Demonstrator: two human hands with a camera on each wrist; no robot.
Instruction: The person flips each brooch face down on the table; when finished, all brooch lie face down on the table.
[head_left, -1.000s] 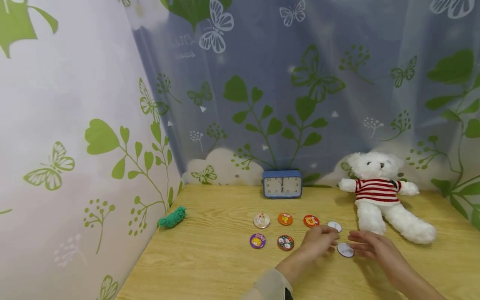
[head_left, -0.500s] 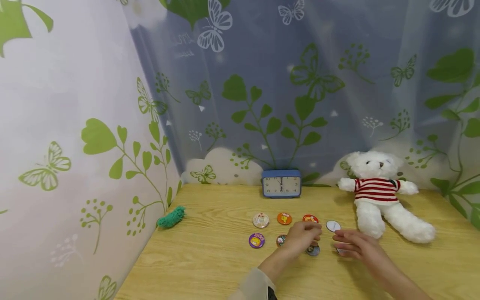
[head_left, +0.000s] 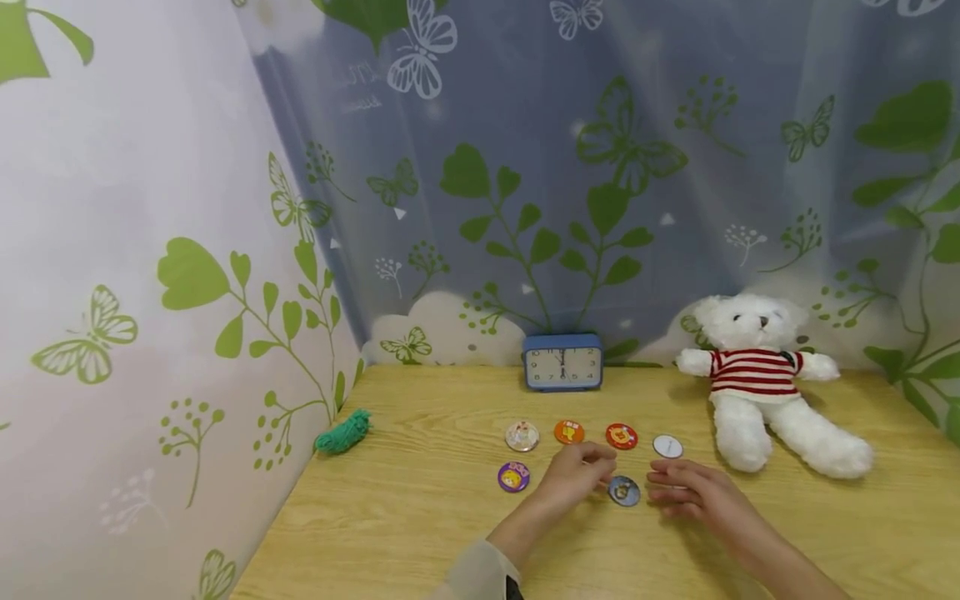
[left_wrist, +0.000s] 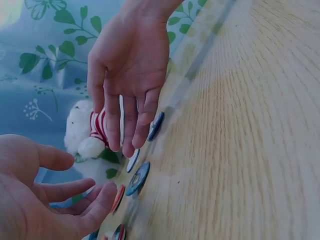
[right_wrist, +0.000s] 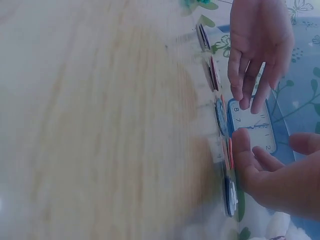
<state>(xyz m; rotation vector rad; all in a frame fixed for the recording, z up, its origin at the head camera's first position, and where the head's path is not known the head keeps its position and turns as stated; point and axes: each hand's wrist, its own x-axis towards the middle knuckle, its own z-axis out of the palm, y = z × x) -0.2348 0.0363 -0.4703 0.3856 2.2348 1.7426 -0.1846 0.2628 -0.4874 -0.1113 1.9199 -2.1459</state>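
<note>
Several round button badges lie on the table in two rows. The back row has a pale badge (head_left: 522, 436), an orange badge (head_left: 569, 432), a red badge (head_left: 621, 436) and a white-faced badge (head_left: 667, 447). In front are a purple badge (head_left: 513, 477) and a blue-grey badge (head_left: 623, 491). My left hand (head_left: 574, 479) hovers left of the blue-grey badge, fingers loosely bent and holding nothing; it hides another badge. My right hand (head_left: 693, 492) is at its right, fingers extended and holding nothing. In the left wrist view, one more badge (left_wrist: 156, 126) lies near the right hand.
A blue alarm clock (head_left: 562, 363) stands at the table's back edge. At the right sits a white teddy bear (head_left: 757, 383) in a striped shirt. A green fuzzy object (head_left: 343, 432) lies by the left edge. Patterned curtains (head_left: 480, 233) border the table.
Both hands have moved left, away from the white-faced badge in the front row. The blue-grey badge has come into view between them, while the left hand now covers the front-row badge beside the purple one.
</note>
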